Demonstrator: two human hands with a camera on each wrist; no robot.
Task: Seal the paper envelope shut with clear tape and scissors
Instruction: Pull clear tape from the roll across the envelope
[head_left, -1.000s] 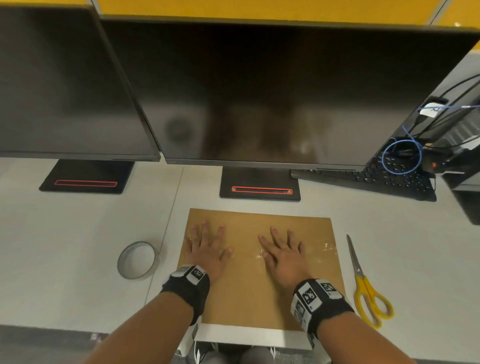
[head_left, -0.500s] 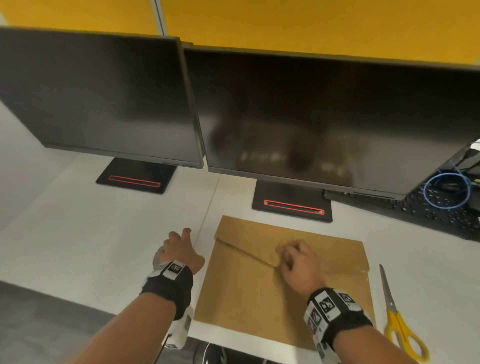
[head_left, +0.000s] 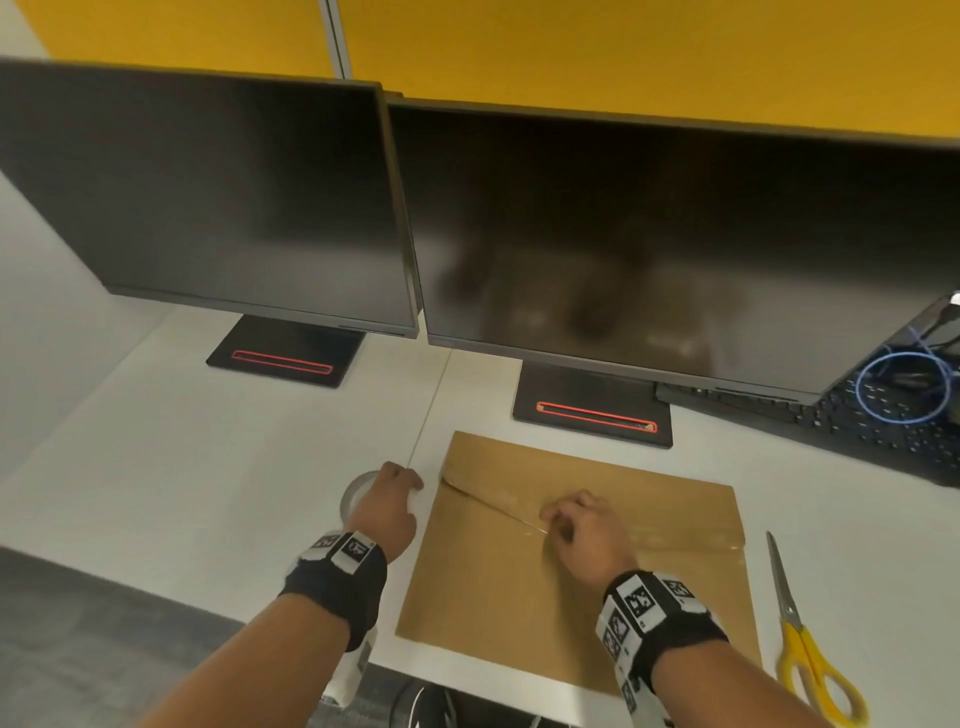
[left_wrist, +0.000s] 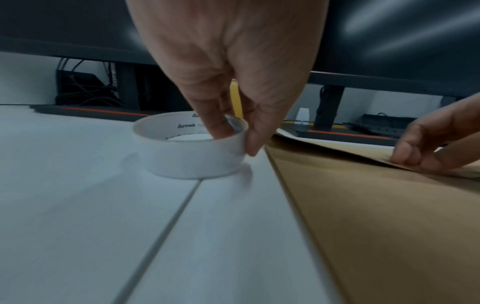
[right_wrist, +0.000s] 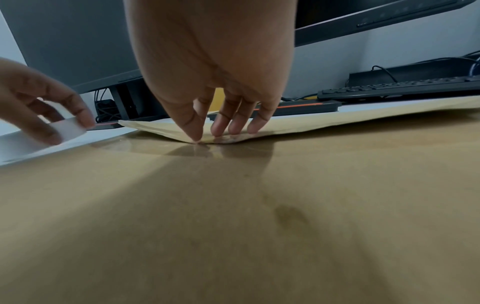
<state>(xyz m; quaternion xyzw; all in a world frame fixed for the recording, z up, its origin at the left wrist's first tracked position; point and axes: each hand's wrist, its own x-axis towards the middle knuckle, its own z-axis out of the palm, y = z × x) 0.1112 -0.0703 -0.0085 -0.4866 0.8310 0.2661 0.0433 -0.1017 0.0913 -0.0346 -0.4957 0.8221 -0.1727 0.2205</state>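
Observation:
A brown paper envelope (head_left: 561, 587) lies flat on the white desk, its flap (head_left: 639, 499) folded toward me. My right hand (head_left: 558, 525) presses the flap's edge down with thumb and fingertips (right_wrist: 233, 129); the edge (right_wrist: 161, 129) beside them stands slightly raised. To the left of the envelope (left_wrist: 376, 216), my left hand (left_wrist: 233, 142) pinches the wall of the white-cored clear tape roll (left_wrist: 189, 156), one finger inside and the thumb outside. The roll (head_left: 356, 491) still touches the desk. Yellow-handled scissors (head_left: 800, 639) lie to the right of the envelope, untouched.
Two dark monitors (head_left: 649, 244) on black stands (head_left: 592, 410) rise just behind the envelope. A black keyboard (head_left: 883, 431) with a blue cable coil sits at back right. Bare white desk (head_left: 182, 467) stretches to the left of the roll.
Both hands lay flat on the envelope a second ago. The left hand went left to the tape roll and now pinches it; the right hand shifted onto the flap edge.

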